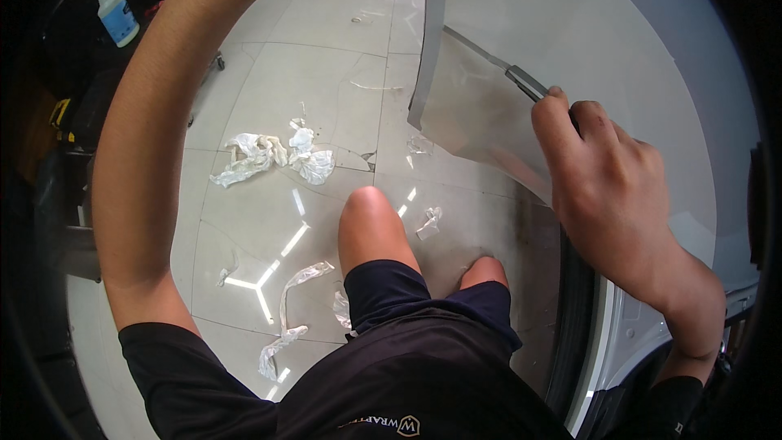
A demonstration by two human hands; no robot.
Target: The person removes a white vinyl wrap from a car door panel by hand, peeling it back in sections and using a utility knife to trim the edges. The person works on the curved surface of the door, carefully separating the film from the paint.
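Note:
My right hand is closed around the handle of a snap-off utility knife. The knife's long thin blade points to the upper left, and its tip meets the grey edge strip of a light-coloured car door panel. A translucent film appears to extend along the panel's lower part, below the blade. My left arm arches up the left side toward the top of the picture. The left hand itself lies beyond the upper edge, so its fingers are hidden.
Crumpled whitish film scraps and a long twisted strip litter the glossy tiled floor. A white bottle with a blue label stands at the upper left. A car sill runs along my right side.

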